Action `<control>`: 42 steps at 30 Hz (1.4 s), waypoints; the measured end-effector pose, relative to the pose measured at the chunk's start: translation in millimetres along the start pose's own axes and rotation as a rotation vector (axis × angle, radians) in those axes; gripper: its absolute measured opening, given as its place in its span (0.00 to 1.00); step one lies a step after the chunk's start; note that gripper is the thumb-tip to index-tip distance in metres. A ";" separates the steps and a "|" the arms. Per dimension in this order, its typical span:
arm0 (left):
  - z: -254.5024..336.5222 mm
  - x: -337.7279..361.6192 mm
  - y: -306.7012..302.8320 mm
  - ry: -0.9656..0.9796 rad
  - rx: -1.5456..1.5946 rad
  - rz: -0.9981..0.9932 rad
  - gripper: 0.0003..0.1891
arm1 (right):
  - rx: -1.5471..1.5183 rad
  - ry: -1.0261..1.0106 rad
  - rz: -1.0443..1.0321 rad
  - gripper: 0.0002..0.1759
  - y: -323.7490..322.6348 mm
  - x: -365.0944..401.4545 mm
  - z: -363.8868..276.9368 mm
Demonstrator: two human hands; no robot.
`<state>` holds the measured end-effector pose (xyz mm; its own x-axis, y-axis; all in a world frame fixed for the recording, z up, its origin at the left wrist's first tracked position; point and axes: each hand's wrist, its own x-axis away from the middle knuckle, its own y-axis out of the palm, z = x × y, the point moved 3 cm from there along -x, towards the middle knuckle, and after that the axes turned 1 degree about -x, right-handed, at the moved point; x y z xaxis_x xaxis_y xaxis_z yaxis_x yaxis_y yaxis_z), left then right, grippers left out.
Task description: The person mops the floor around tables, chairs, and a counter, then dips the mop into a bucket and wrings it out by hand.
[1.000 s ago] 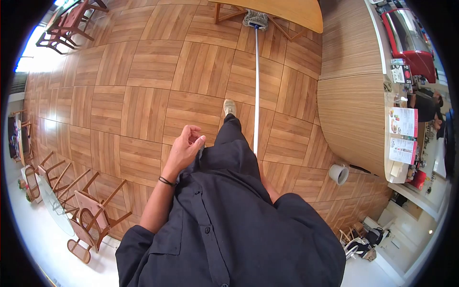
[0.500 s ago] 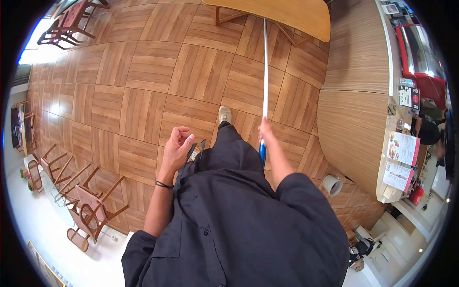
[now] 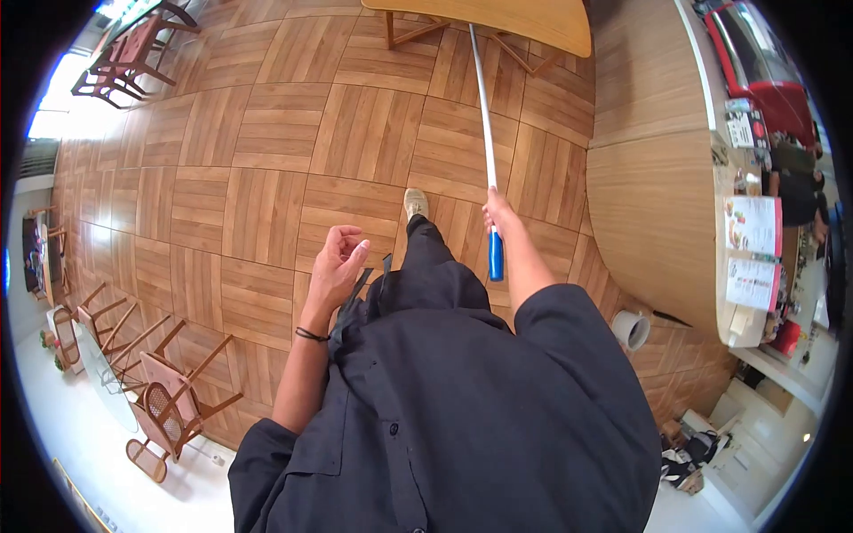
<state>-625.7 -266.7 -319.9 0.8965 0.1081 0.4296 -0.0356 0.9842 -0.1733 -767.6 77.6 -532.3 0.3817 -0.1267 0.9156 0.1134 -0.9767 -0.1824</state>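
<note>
My right hand is wrapped round a long white pole just above its blue grip. The pole slants away from me, and its far end is hidden beneath a wooden table. Off to the left of my body, my left hand hangs over the floor with nothing in it, fingers loosely bent and thumb apart. My shoe is on the floor between the two hands.
A curved wood-panelled counter runs along the right, with menus on top and a person behind it. Near its base stands a white bucket. Chairs surround a glass table at left. Wood-patterned flooring lies between.
My right hand has moved slightly forward, and the pole now leans more to the left. More of its blue grip shows below the hand. The left hand stays about where it was.
</note>
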 end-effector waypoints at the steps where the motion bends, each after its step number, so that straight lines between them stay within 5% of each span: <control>1: -10.1 15.4 0.0 0.016 0.009 -0.016 0.15 | 0.006 0.008 0.004 0.35 1.2 12.2 29.3; 7: -91.1 108.8 1.2 0.019 0.021 -0.057 0.15 | -0.007 0.033 0.000 0.36 20.8 97.7 203.2; 12: -113.0 153.3 16.6 0.034 0.040 -0.161 0.16 | 0.019 -0.092 0.237 0.37 -0.5 144.1 339.2; 18: -114.2 160.7 43.2 0.051 -0.021 -0.286 0.18 | -0.073 0.116 0.256 0.35 -75.1 238.4 495.0; 23: -108.6 158.1 61.8 0.012 -0.029 -0.323 0.15 | 0.391 0.202 0.422 0.43 -108.4 263.1 645.0; 25: -103.5 160.5 67.4 -0.007 -0.034 -0.310 0.14 | 0.377 0.028 0.431 0.42 -92.1 255.1 622.2; 27: -91.3 164.6 72.2 -0.015 -0.057 -0.292 0.14 | 0.259 0.047 0.272 0.42 -71.8 234.2 576.6; 29: -92.4 163.1 78.8 0.002 -0.130 -0.279 0.14 | -0.035 -0.153 0.123 0.43 -63.5 187.6 529.0; 30: -92.9 163.4 82.5 0.010 -0.166 -0.271 0.14 | -0.017 -0.266 0.295 0.41 -60.5 186.6 468.0; 32: -85.7 165.7 93.2 0.043 -0.144 -0.228 0.15 | -0.152 -0.060 -0.111 0.36 -68.1 197.7 360.0; 37: -60.1 190.0 141.3 0.072 -0.061 -0.108 0.15 | -0.160 -0.056 -0.125 0.32 -127.2 135.6 219.7; 42: -76.4 228.8 224.4 -0.112 0.148 -0.010 0.14 | -0.118 -0.018 -0.115 0.32 -214.1 160.5 221.2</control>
<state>-394.8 -31.8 -328.2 0.8425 0.1051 0.5284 -0.0989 0.9943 -0.0402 -527.7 304.8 -425.7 0.3894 -0.0111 0.9210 0.0487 -0.9983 -0.0327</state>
